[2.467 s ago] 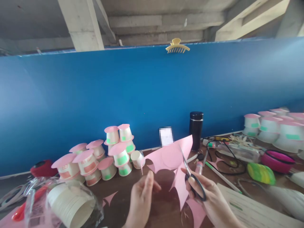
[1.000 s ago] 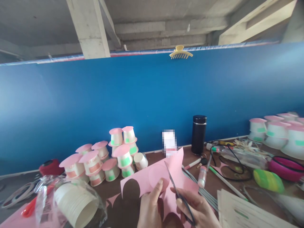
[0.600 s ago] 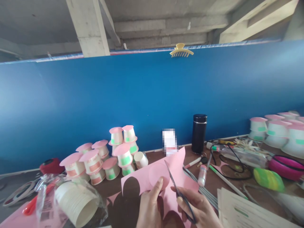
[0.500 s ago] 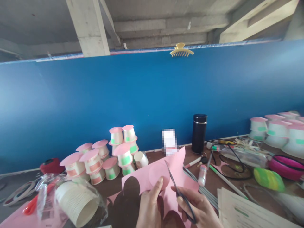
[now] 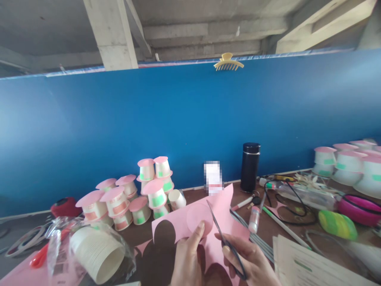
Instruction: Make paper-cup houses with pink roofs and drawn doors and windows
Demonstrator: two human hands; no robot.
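My left hand [image 5: 187, 258] pinches a pink paper sheet [image 5: 226, 214] that has round holes cut out of it, thumb on a marked circle. My right hand [image 5: 248, 260] grips black-handled scissors [image 5: 222, 234], with the blades up against the sheet beside that circle. Both hands sit low in the view, over a brown table [image 5: 268, 230].
Upturned paper cups with pink tops [image 5: 149, 190] pile up at left, with more cups [image 5: 342, 163] at far right. A bagged stack of cups [image 5: 95, 250] lies front left. A black flask [image 5: 250, 167], glue stick [image 5: 253, 218], cables, a pink bowl [image 5: 354, 204] and printed papers [image 5: 306, 266] crowd the right. A blue partition [image 5: 178, 127] backs the table.
The pink sheet has dropped lower and turned since 2.5 s ago, and the scissors moved to the marked circle. Over the last second the hands hardly moved.
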